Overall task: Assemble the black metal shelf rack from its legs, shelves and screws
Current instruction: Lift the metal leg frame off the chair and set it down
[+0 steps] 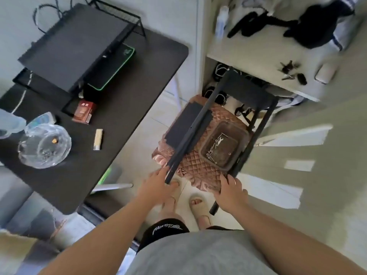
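We seem to be squaring the rack [248, 90] on the stool [198, 165], left hand [158, 187] pinching left leg [190, 133], right hand [231, 192] wrapping right leg [250, 147]; screws [211, 153] likely next.

Both bare arms reach forward and down. The left grip [158, 188] pinches the end of the left leg [191, 133]; the right grip [231, 192] curls round the right leg [255, 139], knuckles up.
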Tool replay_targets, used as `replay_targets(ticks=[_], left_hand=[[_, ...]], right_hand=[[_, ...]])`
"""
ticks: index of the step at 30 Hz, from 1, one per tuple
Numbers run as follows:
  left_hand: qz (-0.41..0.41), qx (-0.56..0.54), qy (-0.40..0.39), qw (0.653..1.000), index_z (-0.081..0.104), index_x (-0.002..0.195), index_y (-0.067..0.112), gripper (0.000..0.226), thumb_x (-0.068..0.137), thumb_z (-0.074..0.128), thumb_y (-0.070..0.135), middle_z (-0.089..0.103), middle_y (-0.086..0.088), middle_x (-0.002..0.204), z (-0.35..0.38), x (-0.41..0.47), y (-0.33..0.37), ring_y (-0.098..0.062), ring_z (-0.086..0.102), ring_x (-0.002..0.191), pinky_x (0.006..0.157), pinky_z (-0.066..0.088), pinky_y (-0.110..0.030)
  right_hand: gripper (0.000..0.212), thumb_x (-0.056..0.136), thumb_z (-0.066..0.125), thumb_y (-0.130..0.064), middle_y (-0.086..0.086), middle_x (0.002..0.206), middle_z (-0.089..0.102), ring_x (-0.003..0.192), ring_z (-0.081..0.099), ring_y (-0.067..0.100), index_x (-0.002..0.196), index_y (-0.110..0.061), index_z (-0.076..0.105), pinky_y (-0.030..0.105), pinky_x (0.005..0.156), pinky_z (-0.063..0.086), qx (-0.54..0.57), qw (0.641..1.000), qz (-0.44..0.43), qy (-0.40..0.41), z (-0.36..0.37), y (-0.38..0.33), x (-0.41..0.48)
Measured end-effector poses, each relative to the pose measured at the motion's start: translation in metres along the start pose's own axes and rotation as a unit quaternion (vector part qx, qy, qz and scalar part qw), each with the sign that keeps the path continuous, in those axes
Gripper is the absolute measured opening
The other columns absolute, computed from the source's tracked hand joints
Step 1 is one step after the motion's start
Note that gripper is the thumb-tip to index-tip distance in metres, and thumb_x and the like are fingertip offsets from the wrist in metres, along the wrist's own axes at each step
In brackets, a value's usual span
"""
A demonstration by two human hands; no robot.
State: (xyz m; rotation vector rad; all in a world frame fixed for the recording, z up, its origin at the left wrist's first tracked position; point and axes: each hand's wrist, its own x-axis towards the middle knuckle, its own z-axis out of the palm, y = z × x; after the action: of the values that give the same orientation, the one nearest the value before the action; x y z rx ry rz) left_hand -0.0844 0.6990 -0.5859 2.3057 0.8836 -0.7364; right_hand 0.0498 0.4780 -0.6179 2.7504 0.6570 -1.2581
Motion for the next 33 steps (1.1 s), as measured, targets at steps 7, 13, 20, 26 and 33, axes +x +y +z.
replay_targets(ticks=[7,13,20,26,33], left_hand=[[-0.047,-0.102,-0.096,0.989,0.030,0.154,0.019,0.074,0.094,0.062,0.048,0.044,-0.007,0.152,-0.020,0.093,-0.009,-0.025,0.055,0.118,0.076,0.044,-0.022],[-0.041,-0.099,-0.168,0.980,0.046,0.144,0.024,0.059,0.092,0.066,0.042,0.055,-0.001,0.137,-0.011,0.151,-0.011,-0.022,0.057,0.115,0.088,0.044,-0.027],[-0.085,-0.111,-0.203,0.969,0.053,0.137,0.020,0.063,0.083,0.077,0.042,0.063,-0.004,0.124,0.014,0.186,-0.013,-0.024,0.060,0.111,0.091,0.047,-0.031],[-0.132,-0.180,-0.214,0.951,0.063,0.105,0.019,0.035,0.081,0.080,0.037,0.070,0.000,0.092,0.012,0.185,-0.007,-0.018,0.068,0.084,0.066,0.057,-0.031],[-0.126,-0.345,-0.199,0.909,0.055,0.067,0.013,0.037,0.083,0.078,0.037,0.048,-0.002,0.052,-0.022,0.156,0.019,-0.018,0.045,0.046,0.053,0.046,-0.031]], right_hand=[[0.065,0.096,0.053,-0.033,0.014,0.149,0.041,0.137,0.039,0.036,0.154,-0.014,0.029,0.050,0.112,0.039,0.308,0.939,0.149,-0.023,0.021,0.004,0.018],[0.056,0.090,0.069,-0.016,0.004,0.124,0.059,0.110,0.057,0.026,0.139,-0.016,0.044,0.029,0.071,0.042,0.501,0.826,0.258,-0.003,0.044,-0.003,0.049],[0.052,0.092,0.070,-0.019,0.008,0.120,0.055,0.094,0.058,0.019,0.136,-0.014,0.043,0.029,0.067,0.040,0.583,0.750,0.313,0.014,0.060,0.001,0.071],[0.019,0.094,0.068,-0.022,0.010,0.076,0.059,0.055,0.059,0.012,0.101,-0.006,0.065,0.024,0.053,0.047,0.643,0.694,0.321,0.040,0.048,0.004,0.063],[0.027,0.094,0.067,-0.026,0.004,0.053,0.047,0.043,0.040,0.019,0.079,-0.008,0.052,0.029,0.043,0.038,0.763,0.588,0.253,0.094,-0.001,-0.010,0.040]])
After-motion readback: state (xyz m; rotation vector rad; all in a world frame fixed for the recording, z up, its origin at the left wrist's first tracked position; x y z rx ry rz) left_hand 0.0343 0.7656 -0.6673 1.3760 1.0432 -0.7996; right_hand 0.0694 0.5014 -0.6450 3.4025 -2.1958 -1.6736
